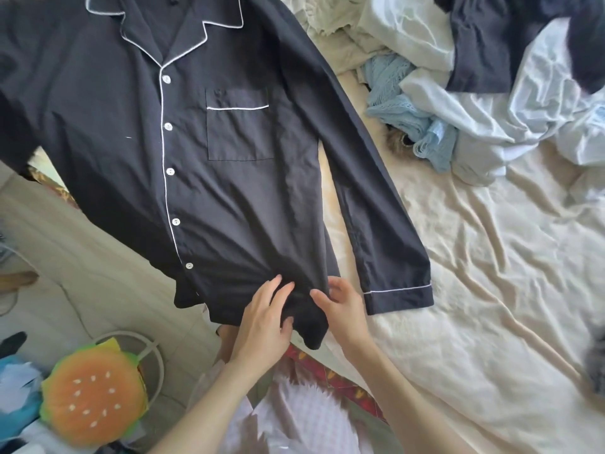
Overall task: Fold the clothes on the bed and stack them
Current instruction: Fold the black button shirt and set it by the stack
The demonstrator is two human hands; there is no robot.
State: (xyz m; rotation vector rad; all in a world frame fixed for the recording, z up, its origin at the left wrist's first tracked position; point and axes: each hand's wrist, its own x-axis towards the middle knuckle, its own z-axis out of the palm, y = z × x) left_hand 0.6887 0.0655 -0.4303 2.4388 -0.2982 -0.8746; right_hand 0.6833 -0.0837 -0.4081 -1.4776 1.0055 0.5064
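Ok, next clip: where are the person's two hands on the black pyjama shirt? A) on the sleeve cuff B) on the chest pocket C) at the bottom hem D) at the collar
C: the left hand and the right hand both grip the bottom hem of the black pyjama shirt, well below the chest pocket and beside the sleeve cuff.

Both hands, left hand (265,317) and right hand (340,306), pinch the black shirt's (196,142) hem over the bed (474,257).
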